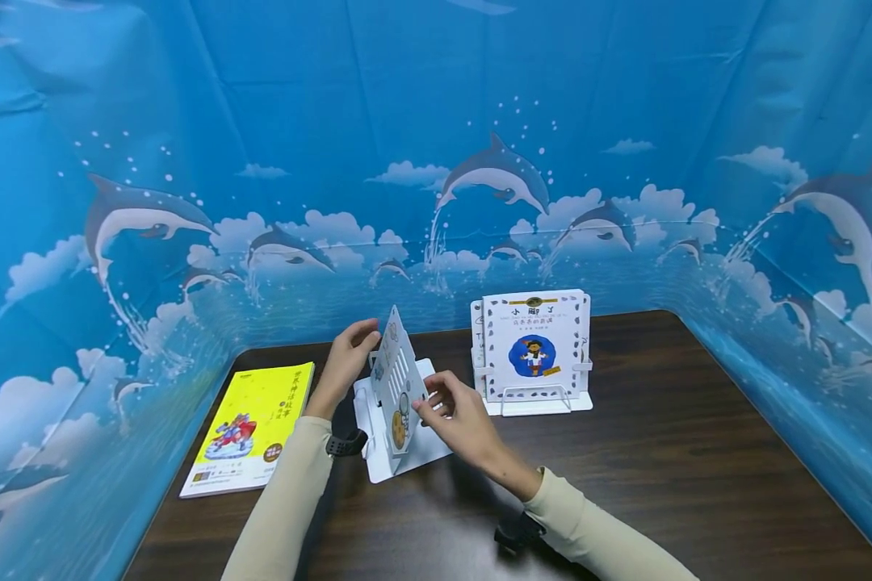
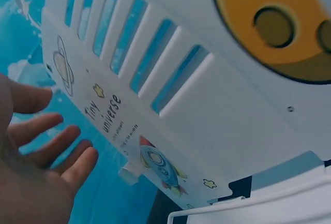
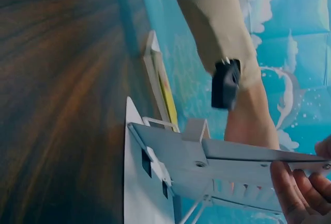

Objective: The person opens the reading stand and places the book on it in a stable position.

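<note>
A white book stand point(image 1: 396, 395) with slots and space drawings stands on the table, its back panel raised from a flat base point(image 1: 421, 452). "Tiny universe" and a rocket are printed on the panel point(image 2: 191, 110) in the left wrist view. My right hand point(image 1: 458, 411) pinches the panel's near edge, with thumb and fingers on opposite faces in the right wrist view. Beside the panel's far side is my left hand point(image 1: 349, 359), its fingers relaxed and apart from the panel in the left wrist view. The stand's metal wire support point(image 3: 194, 211) shows below the panel.
To the left lies a yellow book point(image 1: 257, 420). A second white stand point(image 1: 584, 399) at the back right holds an upright picture book point(image 1: 534, 347). A blue dolphin-print curtain point(image 1: 436, 161) surrounds the dark wooden table point(image 1: 661, 452) at the back and sides.
</note>
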Demonstrator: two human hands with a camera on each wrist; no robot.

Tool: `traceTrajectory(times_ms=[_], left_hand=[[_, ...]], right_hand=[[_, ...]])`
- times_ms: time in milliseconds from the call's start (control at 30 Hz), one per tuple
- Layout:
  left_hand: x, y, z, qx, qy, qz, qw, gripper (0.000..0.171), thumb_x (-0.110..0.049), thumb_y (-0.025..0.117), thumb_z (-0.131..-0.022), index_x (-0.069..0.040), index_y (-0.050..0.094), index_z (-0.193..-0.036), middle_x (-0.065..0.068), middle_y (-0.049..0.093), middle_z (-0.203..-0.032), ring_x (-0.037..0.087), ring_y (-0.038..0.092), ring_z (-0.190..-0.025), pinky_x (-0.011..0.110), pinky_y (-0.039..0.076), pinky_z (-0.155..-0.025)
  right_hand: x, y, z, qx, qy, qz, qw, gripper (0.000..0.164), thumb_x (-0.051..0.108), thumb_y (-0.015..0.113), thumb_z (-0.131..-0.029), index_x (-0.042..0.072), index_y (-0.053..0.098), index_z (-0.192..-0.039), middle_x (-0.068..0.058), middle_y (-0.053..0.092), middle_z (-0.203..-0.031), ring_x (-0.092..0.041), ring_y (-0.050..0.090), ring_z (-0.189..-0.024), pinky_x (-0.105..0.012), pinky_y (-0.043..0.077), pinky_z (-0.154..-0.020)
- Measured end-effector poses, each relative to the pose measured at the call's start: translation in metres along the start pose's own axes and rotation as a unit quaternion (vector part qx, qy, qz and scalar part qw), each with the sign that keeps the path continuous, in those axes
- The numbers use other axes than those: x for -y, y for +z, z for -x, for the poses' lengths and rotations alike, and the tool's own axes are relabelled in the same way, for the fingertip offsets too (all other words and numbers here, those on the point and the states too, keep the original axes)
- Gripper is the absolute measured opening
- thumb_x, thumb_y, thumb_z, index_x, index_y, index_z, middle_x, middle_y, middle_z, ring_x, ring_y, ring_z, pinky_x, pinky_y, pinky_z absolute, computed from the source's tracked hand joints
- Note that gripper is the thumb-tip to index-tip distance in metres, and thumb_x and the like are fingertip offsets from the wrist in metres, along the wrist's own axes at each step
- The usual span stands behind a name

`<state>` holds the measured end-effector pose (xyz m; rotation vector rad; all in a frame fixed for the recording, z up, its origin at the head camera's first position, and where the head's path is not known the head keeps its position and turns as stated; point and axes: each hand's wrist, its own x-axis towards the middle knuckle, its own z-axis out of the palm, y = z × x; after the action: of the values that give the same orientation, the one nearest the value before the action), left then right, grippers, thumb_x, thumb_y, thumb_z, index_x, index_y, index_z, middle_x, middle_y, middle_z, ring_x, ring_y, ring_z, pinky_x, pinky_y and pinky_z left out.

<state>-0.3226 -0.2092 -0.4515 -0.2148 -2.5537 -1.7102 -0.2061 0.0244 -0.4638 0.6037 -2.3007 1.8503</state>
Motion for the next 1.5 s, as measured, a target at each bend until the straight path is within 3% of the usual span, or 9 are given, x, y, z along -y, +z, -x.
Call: traceTrajectory(times_ms=[100, 200, 433, 633, 1000, 1233, 1500], left_hand=[[0.002, 0.001, -0.007, 0.033, -0.017, -0.002, 0.9993, 0.053, -0.031, 0.049, -0.115, -0.012, 0.04, -0.164, 0.015, 0.042, -0.168, 0.037, 0.039, -0.157, 0.06, 0.031, -0.128], [0.004, 0.002, -0.009, 0.047, -0.028, 0.0, 0.9985, 0.052, -0.03, 0.05, -0.115, -0.013, 0.042, -0.164, 0.015, 0.043, -0.167, 0.037, 0.04, -0.156, 0.06, 0.029, -0.129], [0.01, 0.0, -0.009, 0.029, -0.031, 0.011, 0.999, 0.049, -0.013, 0.055, -0.112, -0.01, 0.046, -0.16, 0.017, 0.05, -0.161, 0.036, 0.048, -0.15, 0.057, 0.036, -0.126], [0.015, -0.007, -0.009, 0.017, -0.028, 0.028, 0.9991, 0.05, -0.011, 0.059, -0.11, -0.007, 0.047, -0.159, 0.019, 0.051, -0.159, 0.037, 0.049, -0.148, 0.055, 0.04, -0.124], [0.019, -0.02, -0.004, -0.054, -0.052, 0.026, 0.9968, 0.051, -0.01, 0.063, -0.108, -0.008, 0.05, -0.157, 0.019, 0.054, -0.155, 0.036, 0.052, -0.144, 0.053, 0.043, -0.123], [0.025, -0.025, -0.002, -0.108, -0.064, 0.03, 0.9917, 0.052, -0.011, 0.066, -0.106, -0.003, 0.049, -0.155, 0.021, 0.056, -0.15, 0.035, 0.056, -0.136, 0.05, 0.046, -0.118], [0.027, -0.023, 0.005, -0.14, -0.069, 0.015, 0.9877, 0.051, -0.014, 0.072, -0.103, -0.001, 0.052, -0.147, 0.019, 0.06, -0.136, 0.026, 0.061, -0.117, 0.022, 0.049, -0.091]], right_hand=[[0.0, 0.003, 0.002, -0.001, 0.005, -0.009, 1.0, 0.028, 0.015, 0.072, -0.102, 0.004, 0.064, -0.126, -0.014, 0.074, -0.105, -0.025, 0.078, -0.083, -0.024, 0.063, -0.073], [0.0, 0.005, 0.004, -0.003, 0.008, -0.006, 1.0, 0.027, 0.016, 0.072, -0.102, 0.005, 0.064, -0.126, -0.013, 0.075, -0.105, -0.021, 0.078, -0.083, -0.022, 0.062, -0.073], [-0.002, 0.008, 0.004, -0.014, 0.008, -0.005, 1.0, 0.025, 0.014, 0.075, -0.101, 0.004, 0.066, -0.122, -0.014, 0.075, -0.105, -0.021, 0.077, -0.084, -0.022, 0.062, -0.071], [-0.002, 0.007, -0.001, -0.027, 0.007, -0.007, 1.0, 0.02, 0.012, 0.076, -0.099, 0.004, 0.067, -0.115, -0.015, 0.074, -0.101, -0.023, 0.075, -0.082, -0.017, 0.058, -0.069], [-0.006, -0.008, -0.023, -0.011, -0.014, 0.039, 0.999, 0.01, 0.013, 0.073, -0.102, 0.008, 0.069, -0.11, -0.012, 0.076, -0.1, -0.029, 0.076, -0.081, -0.019, 0.056, -0.068], [-0.011, -0.027, -0.05, -0.037, -0.022, 0.122, 0.992, 0.011, 0.014, 0.072, -0.103, 0.008, 0.072, -0.113, -0.008, 0.076, -0.094, -0.019, 0.072, -0.077, -0.023, 0.055, -0.065], [-0.016, -0.044, -0.089, -0.066, -0.024, 0.227, 0.971, 0.029, 0.013, 0.07, -0.104, 0.0, 0.071, -0.129, -0.013, 0.075, -0.093, -0.02, 0.07, -0.074, -0.03, 0.052, -0.063]])
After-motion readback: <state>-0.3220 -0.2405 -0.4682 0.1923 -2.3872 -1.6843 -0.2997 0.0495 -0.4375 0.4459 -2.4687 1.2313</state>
